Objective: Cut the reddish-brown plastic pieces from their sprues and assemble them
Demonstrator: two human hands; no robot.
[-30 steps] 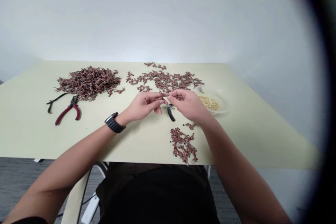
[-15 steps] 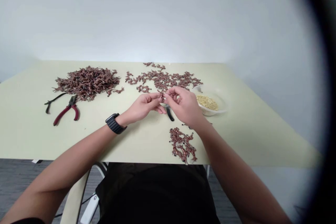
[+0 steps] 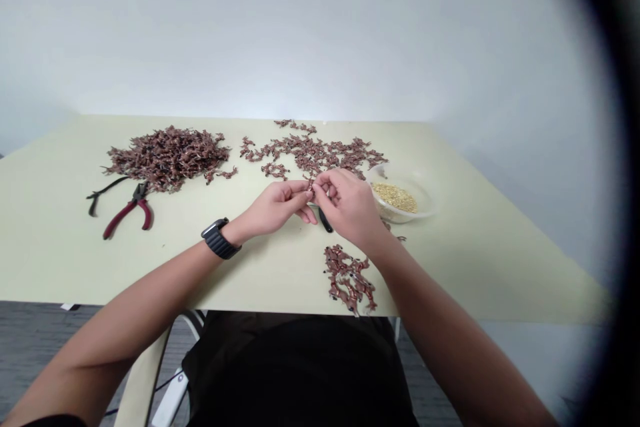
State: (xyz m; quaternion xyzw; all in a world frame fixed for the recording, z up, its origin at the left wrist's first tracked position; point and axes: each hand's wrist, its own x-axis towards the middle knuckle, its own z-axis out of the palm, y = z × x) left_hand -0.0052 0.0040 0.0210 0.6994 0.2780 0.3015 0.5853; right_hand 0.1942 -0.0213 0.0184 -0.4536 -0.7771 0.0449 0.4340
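Between the thumb and fingers of my left hand (image 3: 277,207) is a small brown figurine (image 3: 310,185), held above the middle of the table. My right hand (image 3: 349,205) is closed in a pinch right at the figurine, its fingertips meeting those of the left. Whatever the right fingertips grip is too small and hidden to make out. Beneath the hands shows a tool's black handle (image 3: 325,220), the rest covered. To the right of my right hand stands a clear plastic bowl (image 3: 426,213) with many tiny gold-coloured pieces (image 3: 395,197) in it.
A large heap of brown figurines (image 3: 167,155) lies at the back left, with a looser spread (image 3: 315,152) behind my hands. A smaller group (image 3: 349,279) is near the front edge. Red-handled pliers (image 3: 129,210) and a black tool (image 3: 103,195) lie at left.
Both hands stay together at the figurine. My right hand has tilted slightly and its fingers have shifted a little; the view has moved very slightly.
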